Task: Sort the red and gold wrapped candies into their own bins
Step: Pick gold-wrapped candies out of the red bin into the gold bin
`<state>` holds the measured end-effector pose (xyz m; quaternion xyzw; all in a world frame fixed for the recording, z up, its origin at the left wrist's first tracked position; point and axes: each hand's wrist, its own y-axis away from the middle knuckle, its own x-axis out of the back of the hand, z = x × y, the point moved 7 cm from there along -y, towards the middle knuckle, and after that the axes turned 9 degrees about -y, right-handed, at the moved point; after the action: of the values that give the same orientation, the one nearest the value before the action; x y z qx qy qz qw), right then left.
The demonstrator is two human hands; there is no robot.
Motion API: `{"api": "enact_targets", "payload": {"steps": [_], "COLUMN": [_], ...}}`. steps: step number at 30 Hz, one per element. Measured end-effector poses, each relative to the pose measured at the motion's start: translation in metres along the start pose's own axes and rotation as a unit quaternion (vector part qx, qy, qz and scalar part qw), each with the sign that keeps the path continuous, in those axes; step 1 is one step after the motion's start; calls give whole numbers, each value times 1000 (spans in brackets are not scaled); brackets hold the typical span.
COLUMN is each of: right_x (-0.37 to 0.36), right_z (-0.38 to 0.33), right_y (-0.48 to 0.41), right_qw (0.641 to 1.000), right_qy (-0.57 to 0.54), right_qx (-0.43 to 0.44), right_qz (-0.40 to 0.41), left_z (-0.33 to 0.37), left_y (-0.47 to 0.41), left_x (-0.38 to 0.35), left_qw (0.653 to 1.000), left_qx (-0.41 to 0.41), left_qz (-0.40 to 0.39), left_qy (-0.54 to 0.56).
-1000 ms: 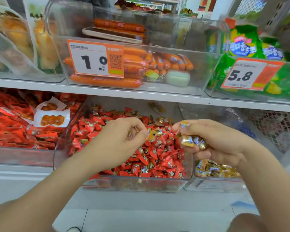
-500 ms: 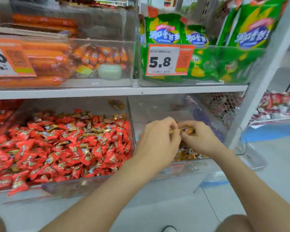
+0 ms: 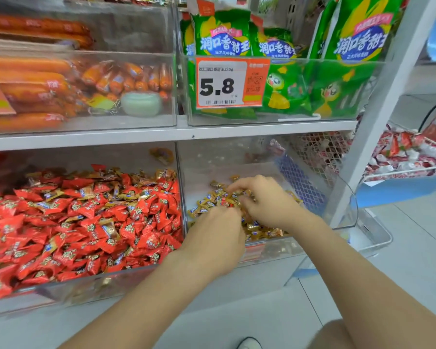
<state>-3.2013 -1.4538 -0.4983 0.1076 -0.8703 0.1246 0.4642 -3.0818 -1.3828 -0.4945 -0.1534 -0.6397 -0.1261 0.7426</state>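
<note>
Both hands are down in the right-hand clear bin (image 3: 275, 250) on the lower shelf, almost touching each other over the gold candies (image 3: 205, 206). The left hand (image 3: 215, 239) shows only its back, knuckles up, with its fingers hidden beneath it in the pile, so I cannot tell whether it has hold of anything. The right hand (image 3: 267, 200) sits just beyond it, fingers (image 3: 237, 186) bent with the tips among the gold wrappers; whether they pinch a candy or only rest on them cannot be told. Gold candies lie under and around both hands, spreading left of them towards the bin's wall. Left of the left hand, past that wall, a second bin (image 3: 86, 285) is heaped with red candies (image 3: 86, 217), with several gold ones (image 3: 108, 230) scattered through the heap. Above the hands, a shelf (image 3: 136, 137) carries a bin of sausages (image 3: 28, 79) and one of green bags (image 3: 358, 46) with a 5.8 price tag (image 3: 227, 83)
</note>
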Motion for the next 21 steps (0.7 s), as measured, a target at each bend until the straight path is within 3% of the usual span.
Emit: {"api": "enact_targets", "payload": {"steps": [3, 7, 13, 15, 18, 21], "right_x": [-23, -41, -31, -22, 1, 13], "right_z": [-9, -13, -17, -23, -39, -78], "right_y": [-15, -21, -23, -22, -14, 4], "right_qw": [997, 976, 959, 972, 992, 982], "right_qy": [20, 163, 264, 228, 76, -63], "right_qx": [11, -12, -34, -31, -6, 39], "right_qz": [-76, -143, -96, -40, 103, 171], "left_z": [9, 4, -36, -44, -56, -88], "left_y": [20, 34, 36, 47, 73, 91], "left_x": [13, 23, 29, 39, 62, 73], "left_qw": [990, 958, 950, 951, 950, 969], "left_qx": [-77, -201, -256, -257, -249, -169], "left_qz": [62, 119, 133, 145, 183, 179], "left_qy": [-103, -164, -122, -95, -46, -23]}}
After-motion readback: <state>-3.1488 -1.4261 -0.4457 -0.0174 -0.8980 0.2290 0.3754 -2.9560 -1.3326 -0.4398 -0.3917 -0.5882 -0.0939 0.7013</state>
